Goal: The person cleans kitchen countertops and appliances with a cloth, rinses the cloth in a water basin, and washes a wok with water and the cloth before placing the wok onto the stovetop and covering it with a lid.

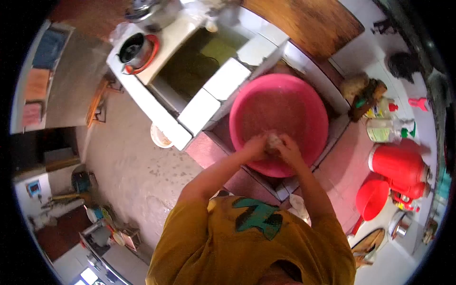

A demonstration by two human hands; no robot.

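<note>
A large pink basin (316, 118) sits in a tiled sink recess in front of me, with cloudy brownish-pink water (273, 111) in it. Both my hands are over its near part, close together around a small pale, lumpy thing (274, 140) whose kind I cannot make out. My left hand (256, 146) has its fingers curled against one side of this thing. From the other side, my right hand (288, 150) grips it with bent fingers. Some fingertips are hidden or blurred.
White tiled ledges (227, 79) border a tank of dark greenish water (192, 64) at the left. A pot (136, 50) stands on the counter beyond. A wooden board (308, 23) lies at the back. Bottles (380, 129), red thermoses (398, 165) and a red scoop (372, 199) stand at the right.
</note>
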